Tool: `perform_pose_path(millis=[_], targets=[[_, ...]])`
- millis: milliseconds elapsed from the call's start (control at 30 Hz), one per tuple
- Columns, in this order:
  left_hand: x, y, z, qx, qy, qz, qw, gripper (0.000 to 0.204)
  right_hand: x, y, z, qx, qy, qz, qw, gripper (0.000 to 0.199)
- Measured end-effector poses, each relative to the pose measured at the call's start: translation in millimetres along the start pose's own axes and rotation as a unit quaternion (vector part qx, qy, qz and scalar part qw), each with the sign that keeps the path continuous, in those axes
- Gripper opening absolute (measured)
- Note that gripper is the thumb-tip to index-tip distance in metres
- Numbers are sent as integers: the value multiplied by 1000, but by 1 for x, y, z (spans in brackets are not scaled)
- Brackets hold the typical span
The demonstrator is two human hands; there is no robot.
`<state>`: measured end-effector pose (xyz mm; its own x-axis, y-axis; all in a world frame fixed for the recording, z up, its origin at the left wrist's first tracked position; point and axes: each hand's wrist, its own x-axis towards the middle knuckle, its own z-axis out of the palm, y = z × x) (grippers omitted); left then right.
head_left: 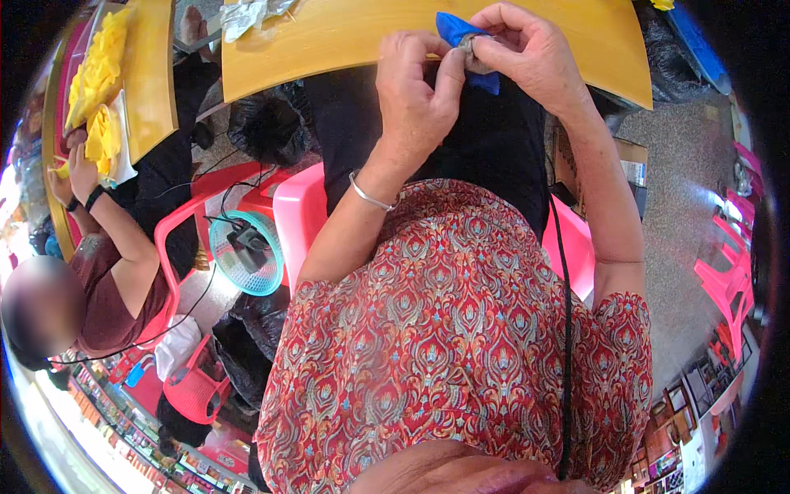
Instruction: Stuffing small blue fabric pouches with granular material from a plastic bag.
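Observation:
My left hand point(418, 92) and my right hand point(527, 49) meet at the front edge of a yellow wooden table point(346, 37). Together they pinch a small piece of blue material point(455, 29) with a grey bit between the fingertips. A silver bangle point(368, 196) sits on my left wrist. Below the hands I see my black trousers and my red patterned blouse point(448, 329). A black cord point(563, 272) runs down my right side.
I sit on a pink plastic chair point(298, 216). To my left another person point(107, 272) handles yellow pieces point(99, 78) at a second table. A small turquoise fan point(245, 252) and black bags point(263, 123) lie on the floor. More pink chairs point(728, 280) stand at right.

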<state>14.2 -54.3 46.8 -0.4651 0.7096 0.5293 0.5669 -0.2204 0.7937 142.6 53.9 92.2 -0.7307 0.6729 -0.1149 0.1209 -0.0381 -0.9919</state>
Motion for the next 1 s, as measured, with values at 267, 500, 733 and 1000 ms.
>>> perform_pose_path(millis=[267,500,733,1000], targets=[[8,-1,-1,28,-16,14,999,9,1,-12,-6,20,-69,3,997,35],[6,-4,-3,5,-51,47,998,15,5,3,-10,97,-65,42,992,34],[3,-9,9,87,-27,148,985,17,1,-4,6,-243,69,-91,963,18],[7,0,12,-322,50,-192,926,31,3,0,-5,108,32,9,994,22]])
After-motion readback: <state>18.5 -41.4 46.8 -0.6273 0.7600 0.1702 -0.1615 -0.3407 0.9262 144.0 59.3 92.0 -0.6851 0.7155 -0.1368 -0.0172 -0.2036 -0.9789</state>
